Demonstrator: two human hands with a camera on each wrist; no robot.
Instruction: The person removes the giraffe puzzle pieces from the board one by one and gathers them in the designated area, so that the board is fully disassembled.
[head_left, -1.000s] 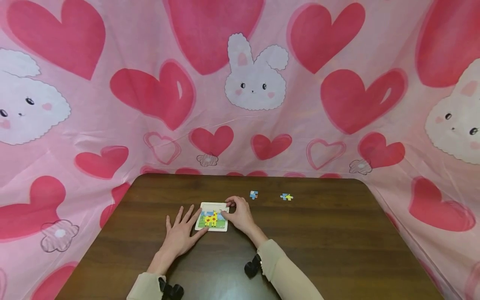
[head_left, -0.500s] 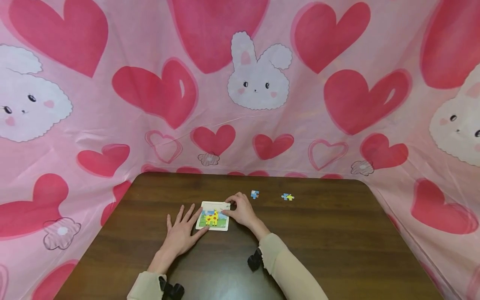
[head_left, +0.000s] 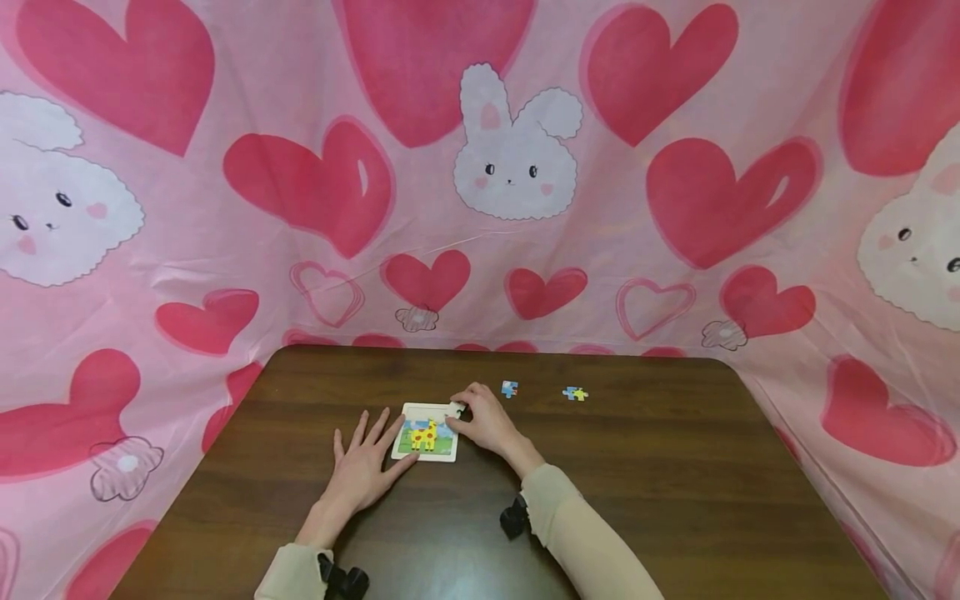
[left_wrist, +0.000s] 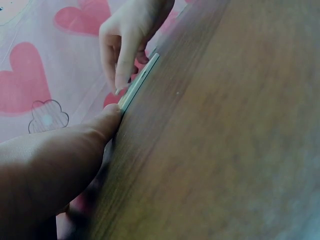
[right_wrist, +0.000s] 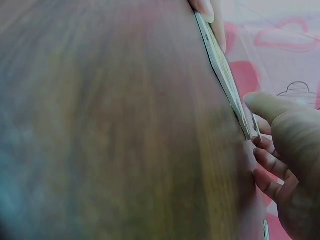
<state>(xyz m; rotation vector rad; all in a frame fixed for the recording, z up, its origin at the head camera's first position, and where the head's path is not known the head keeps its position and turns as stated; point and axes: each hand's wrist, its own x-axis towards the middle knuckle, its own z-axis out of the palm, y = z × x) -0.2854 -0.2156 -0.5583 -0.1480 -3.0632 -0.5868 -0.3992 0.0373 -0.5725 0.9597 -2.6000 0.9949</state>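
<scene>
A small jigsaw puzzle in a white-framed tray (head_left: pixel 424 457) lies on the table, its picture a yellow giraffe on green grass. My left hand (head_left: pixel 360 475) is spread flat at its left side, thumb at the near edge and index finger at the left edge. My right hand (head_left: pixel 489 423) is at the tray's upper right corner. Between its thumb and fingers it pinches a thin puzzle piece (right_wrist: pixel 256 128), tilted up from the tray in the right wrist view. The left wrist view shows the tray edge-on (left_wrist: pixel 140 82), with my left thumb pressed against it.
Two loose puzzle pieces lie behind the tray on the right: a mostly blue puzzle piece (head_left: pixel 510 389) and a blue and yellow puzzle piece (head_left: pixel 575 394). The brown wooden table (head_left: pixel 645 483) ends at a pink curtain (head_left: pixel 480 242) with hearts and rabbits.
My right hand has shifted slightly at the tray's upper right corner, and the piece in its fingers now shows tilted there. The left hand stays in place.
</scene>
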